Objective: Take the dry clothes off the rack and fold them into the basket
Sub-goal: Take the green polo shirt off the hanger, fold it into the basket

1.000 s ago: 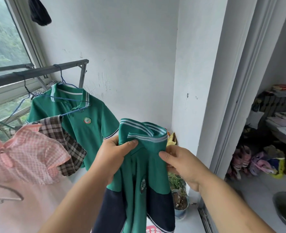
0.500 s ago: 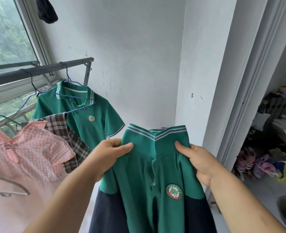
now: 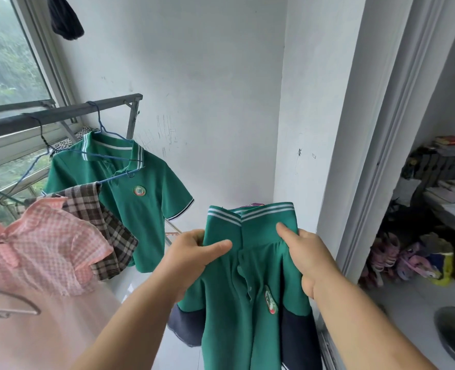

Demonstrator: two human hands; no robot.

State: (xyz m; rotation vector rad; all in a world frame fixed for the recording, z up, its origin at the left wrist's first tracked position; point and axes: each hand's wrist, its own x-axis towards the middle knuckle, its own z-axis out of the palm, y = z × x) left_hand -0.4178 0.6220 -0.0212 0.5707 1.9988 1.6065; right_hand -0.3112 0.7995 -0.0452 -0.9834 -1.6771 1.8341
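left hand (image 3: 191, 256), right hand (image 3: 305, 259), thumbs pinching

A green shirt (image 3: 250, 265) with a white-striped collar and dark blue sleeves hangs upright in the air, front side showing. The left hand (image 3: 191, 256) and the right hand (image 3: 308, 259) pinch it just under the collar. Its round badge is bent (partly tucked in a fold). A second green shirt (image 3: 143, 204) hangs from the rack (image 3: 60, 115), beside a checked shirt (image 3: 106, 228) and a pink dress (image 3: 39, 249).

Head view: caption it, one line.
Left hand and right hand grip a green polo shirt below its collar; a second polo, plaid shirt and pink dress hang nearby.
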